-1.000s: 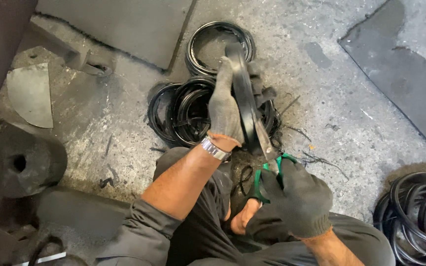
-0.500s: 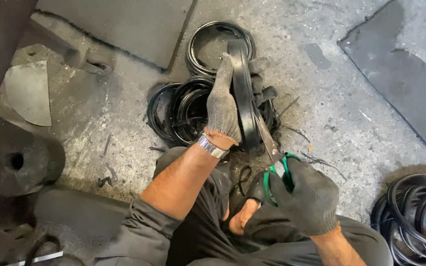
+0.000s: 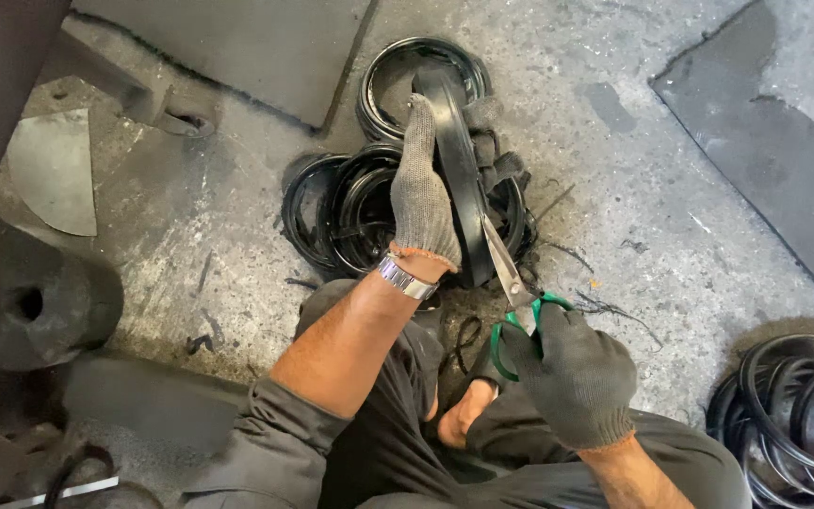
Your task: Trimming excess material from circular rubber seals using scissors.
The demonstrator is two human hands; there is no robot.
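- Head view: my left hand [image 3: 423, 188], in a grey knit glove, is closed around a wide black rubber strip [image 3: 459, 170], holding it up on edge over the concrete floor [image 3: 633, 188].
- My right hand [image 3: 572, 372], in a dark glove, has its fingers curled through the green handles of a pair of scissors [image 3: 511, 292]; the blades point up along the strip's right edge and touch it near its lower end. I cannot tell how far apart the blades stand.
- A metal wristwatch [image 3: 405, 278] sits on my left wrist, just below the glove cuff.
- Under and behind the strip lies a pile of black rubber rings [image 3: 341, 212] on the floor, right in front of my knees.
- More black rings [image 3: 793, 415] lie at the lower right, well apart from the pile.
- A dark rubber cylinder [image 3: 35, 302] with a hole rests at the left edge.
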